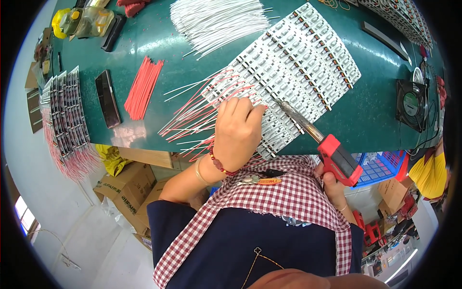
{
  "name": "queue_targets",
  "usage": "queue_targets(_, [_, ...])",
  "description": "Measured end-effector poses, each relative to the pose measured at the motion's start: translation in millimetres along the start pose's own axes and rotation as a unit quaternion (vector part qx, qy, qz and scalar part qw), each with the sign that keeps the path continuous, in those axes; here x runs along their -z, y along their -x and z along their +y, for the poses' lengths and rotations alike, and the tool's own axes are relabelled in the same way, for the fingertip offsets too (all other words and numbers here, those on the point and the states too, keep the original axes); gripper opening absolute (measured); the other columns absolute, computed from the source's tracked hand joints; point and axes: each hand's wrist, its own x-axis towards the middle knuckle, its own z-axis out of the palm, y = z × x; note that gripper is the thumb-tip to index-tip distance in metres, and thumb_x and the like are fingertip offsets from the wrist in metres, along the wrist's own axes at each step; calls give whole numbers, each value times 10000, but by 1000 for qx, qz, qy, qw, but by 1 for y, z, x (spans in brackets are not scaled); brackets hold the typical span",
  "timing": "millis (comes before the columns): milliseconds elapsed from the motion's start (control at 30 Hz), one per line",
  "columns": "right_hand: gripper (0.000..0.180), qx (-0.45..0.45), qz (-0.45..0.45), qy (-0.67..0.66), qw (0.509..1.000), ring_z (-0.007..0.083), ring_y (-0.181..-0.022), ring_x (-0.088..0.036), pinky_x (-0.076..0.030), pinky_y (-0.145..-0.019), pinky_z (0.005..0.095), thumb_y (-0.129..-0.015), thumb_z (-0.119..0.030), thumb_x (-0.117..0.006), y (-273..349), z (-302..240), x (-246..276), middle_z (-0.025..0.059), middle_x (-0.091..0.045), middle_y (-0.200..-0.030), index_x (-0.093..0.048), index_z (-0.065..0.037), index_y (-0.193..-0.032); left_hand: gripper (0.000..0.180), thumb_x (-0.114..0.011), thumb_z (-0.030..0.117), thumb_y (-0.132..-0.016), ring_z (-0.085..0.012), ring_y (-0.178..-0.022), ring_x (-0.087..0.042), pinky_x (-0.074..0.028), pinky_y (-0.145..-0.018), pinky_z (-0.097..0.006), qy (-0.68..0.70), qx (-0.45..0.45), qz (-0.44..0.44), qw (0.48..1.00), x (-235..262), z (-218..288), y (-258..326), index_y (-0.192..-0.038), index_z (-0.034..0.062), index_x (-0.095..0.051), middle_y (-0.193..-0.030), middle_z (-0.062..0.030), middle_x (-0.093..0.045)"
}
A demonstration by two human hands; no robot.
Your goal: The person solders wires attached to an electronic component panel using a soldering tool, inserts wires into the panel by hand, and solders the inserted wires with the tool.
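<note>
1. Here's the right hand (333, 189), wrapped firmly around a red-and-black soldering iron (338, 160), its tip right at the white circuit-board panel (308, 58)!
2. The left hand (239, 126) curls over that panel's near-left edge, fingers bunched; whether they pinch a wire, I cannot tell.
3. Red and white wires (192, 118) fan out leftward from the panel, which lies slantwise on the green table (139, 41).
4. Beyond, loose white wires (219, 24) lie heaped!
</note>
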Motion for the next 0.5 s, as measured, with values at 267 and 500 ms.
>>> queue_targets(267, [336, 1, -11, 0, 1000, 156, -701, -562, -455, -661, 310, -893, -339, -664, -2, -1, -3, 34, -602, -760, -636, -10, -950, 150, -713, -7, -709, -207, -659, -477, -371, -596, -336, 16, 6, 0, 1000, 1, 0, 0, -831, 72, -677, -696, -38, -454])
queue_targets(500, [336, -12, -21, 23, 999, 192, -693, -565, -449, -668, 333, -863, -354, -685, -4, 10, 1, 56, -592, -764, -644, -20, -863, 158, -711, -23, -705, -206, -647, -475, -375, -591, -331, 11, 2, 5, 1000, 1, 0, 1, -830, 66, -677, -688, -38, -457])
